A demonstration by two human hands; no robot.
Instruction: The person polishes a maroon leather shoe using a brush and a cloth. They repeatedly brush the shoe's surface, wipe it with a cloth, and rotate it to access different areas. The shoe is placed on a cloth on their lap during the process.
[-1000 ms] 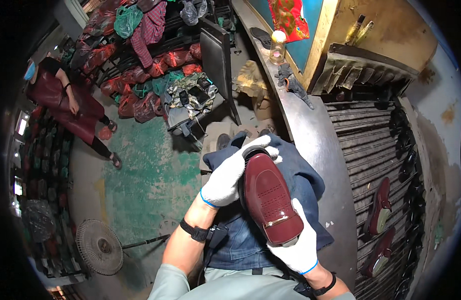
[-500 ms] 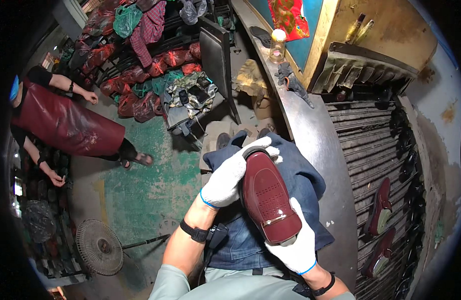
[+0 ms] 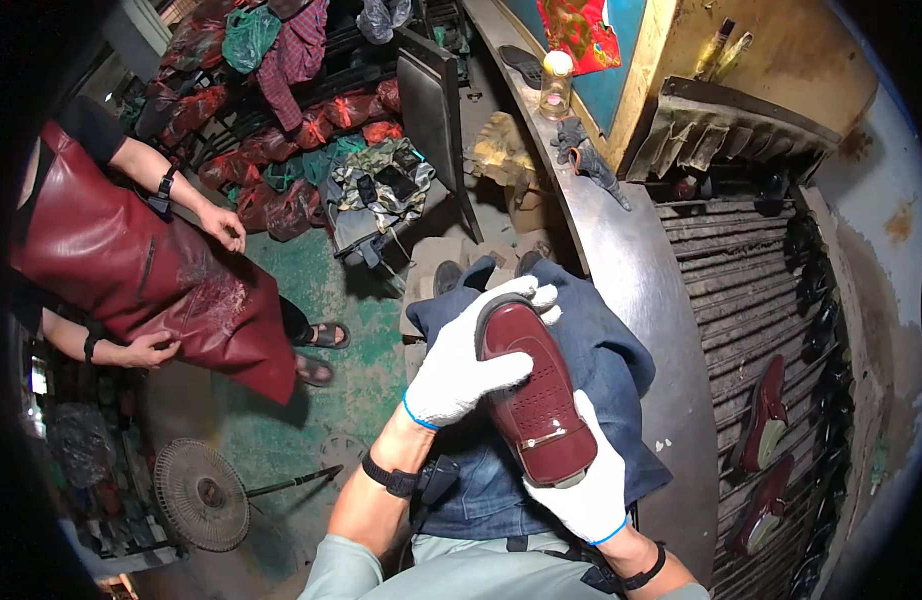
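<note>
The left hand [image 3: 461, 362] holds the far end of a shiny dark red shoe [image 3: 544, 400], thumb on top — and the right hand [image 3: 591, 485] holds the near end (both wear white gloves [image 3: 449, 375]). The shoe is above a blue cloth [image 3: 471, 500]. To the right is a metal tabletop [image 3: 646, 285]; past it, two more red shoes [image 3: 766, 400] sit on a rack [image 3: 736, 290]. Farther left stands another person [image 3: 151, 160] in a red apron [image 3: 131, 265].

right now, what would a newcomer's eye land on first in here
First, the glossy burgundy loafer at the centre, held with the left hand around its far part and the right hand at its near end, both white-gloved. Then the co-worker's burgundy apron, large at the left. On the right, two similar loafers rest on the slatted rack.
</note>
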